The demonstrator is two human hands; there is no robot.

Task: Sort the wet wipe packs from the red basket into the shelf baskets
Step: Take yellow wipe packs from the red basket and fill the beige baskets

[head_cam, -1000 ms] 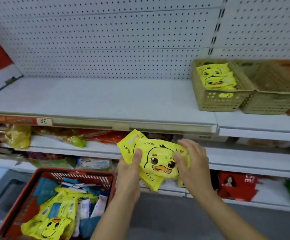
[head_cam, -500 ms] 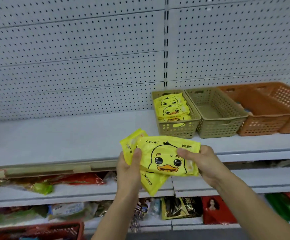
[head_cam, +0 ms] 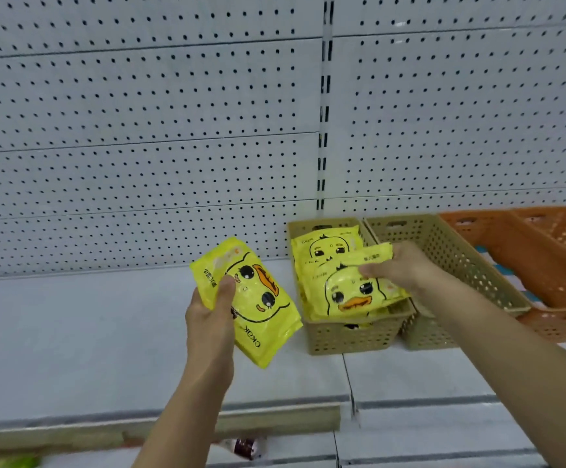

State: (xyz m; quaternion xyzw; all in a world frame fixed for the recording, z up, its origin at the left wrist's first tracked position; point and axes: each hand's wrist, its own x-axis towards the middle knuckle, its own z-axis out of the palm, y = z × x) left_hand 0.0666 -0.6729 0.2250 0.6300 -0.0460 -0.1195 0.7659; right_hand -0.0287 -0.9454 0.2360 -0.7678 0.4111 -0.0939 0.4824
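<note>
Spanning the view, the white shelf (head_cam: 89, 332) carries a row of baskets toward four o'clock. The leftmost beige basket (head_cam: 349, 339) already stacks yellow duck packs (head_cam: 322, 244), so it is evidently their bin. The right hand (head_cam: 406, 265) pinches one pack (head_cam: 352, 292) flat over that stack, apparently to lay it down. The left hand (head_cam: 210, 315), at nine o'clock of the basket, grips a second pack (head_cam: 261, 305) in reserve. No red basket shows.

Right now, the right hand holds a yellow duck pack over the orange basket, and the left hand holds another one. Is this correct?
Not the orange basket. The head view shows the right hand holding its duck pack over the leftmost beige basket. The left hand does hold a second duck pack.
</note>
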